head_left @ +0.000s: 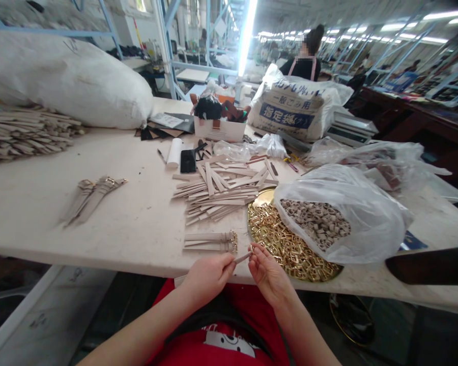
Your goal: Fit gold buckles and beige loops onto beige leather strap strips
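Note:
Near the table's front edge my left hand (213, 274) is closed round a narrow beige strap (242, 258). At the strap's other end, the fingertips of my right hand (269, 272) pinch a small gold buckle (251, 249). Just beyond my hands lies a neat stack of buckled straps (208, 241). Right of them sits a round gold tray (266, 196) heaped with gold buckles (286, 244). A clear plastic bag (374, 218) full of small beige loops (316, 221) rests partly over the tray. Behind the stack is a loose pile of plain beige straps (221, 190).
Bundled buckled straps (95, 195) lie at left, with a large strap pile (26, 132) and a white sack (72, 81) behind. A phone (188, 161), paper roll (174, 153), cardboard box (223, 127) and printed sack (295, 109) line the back. A person (305, 58) is beyond.

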The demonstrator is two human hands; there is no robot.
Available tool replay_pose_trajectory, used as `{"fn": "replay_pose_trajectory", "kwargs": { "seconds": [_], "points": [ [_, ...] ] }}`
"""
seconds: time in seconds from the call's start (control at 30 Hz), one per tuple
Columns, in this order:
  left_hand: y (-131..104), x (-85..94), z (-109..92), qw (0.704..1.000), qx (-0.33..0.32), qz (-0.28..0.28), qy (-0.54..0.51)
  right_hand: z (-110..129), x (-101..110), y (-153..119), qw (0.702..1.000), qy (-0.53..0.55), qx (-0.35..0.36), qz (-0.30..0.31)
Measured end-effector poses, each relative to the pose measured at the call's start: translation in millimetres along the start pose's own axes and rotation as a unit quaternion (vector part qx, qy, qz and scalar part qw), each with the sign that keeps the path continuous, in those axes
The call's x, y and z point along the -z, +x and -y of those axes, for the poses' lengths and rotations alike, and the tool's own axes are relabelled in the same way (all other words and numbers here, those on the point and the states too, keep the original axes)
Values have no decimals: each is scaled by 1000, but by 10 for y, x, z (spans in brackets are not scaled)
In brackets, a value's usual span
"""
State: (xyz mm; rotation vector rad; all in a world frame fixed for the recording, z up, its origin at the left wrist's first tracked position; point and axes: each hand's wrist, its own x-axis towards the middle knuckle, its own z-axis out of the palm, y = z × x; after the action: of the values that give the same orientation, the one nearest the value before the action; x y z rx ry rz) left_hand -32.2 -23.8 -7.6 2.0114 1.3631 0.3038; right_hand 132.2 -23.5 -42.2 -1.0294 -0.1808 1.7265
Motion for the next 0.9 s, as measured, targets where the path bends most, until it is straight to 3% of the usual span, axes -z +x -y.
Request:
{"fn": "replay_pose_trajectory", "kwargs": {
  "seconds": [0.13,0.3,0.43,0.57,0.73,0.9],
  "points": [
    [7,9,-44,1000,9,2,-27,-102,-12,-35,999,-39,-9,23],
    [49,-62,-72,981,53,-5,-186,-307,-78,-144,991,-106,52,57],
    [70,-95,-32,962,54,8,-266,-298,-138,-213,976,-186,91,63],
    [63,-92,-1,957,61,18,-281,-234,-121,-205,966,-228,94,79],
    [23,-83,9,963,63,39,-259,-209,-79,-162,982,-154,45,96],
    [-11,-79,44,967,61,45,-245,-156,-93,-149,985,-94,-70,128]
  ]
}}
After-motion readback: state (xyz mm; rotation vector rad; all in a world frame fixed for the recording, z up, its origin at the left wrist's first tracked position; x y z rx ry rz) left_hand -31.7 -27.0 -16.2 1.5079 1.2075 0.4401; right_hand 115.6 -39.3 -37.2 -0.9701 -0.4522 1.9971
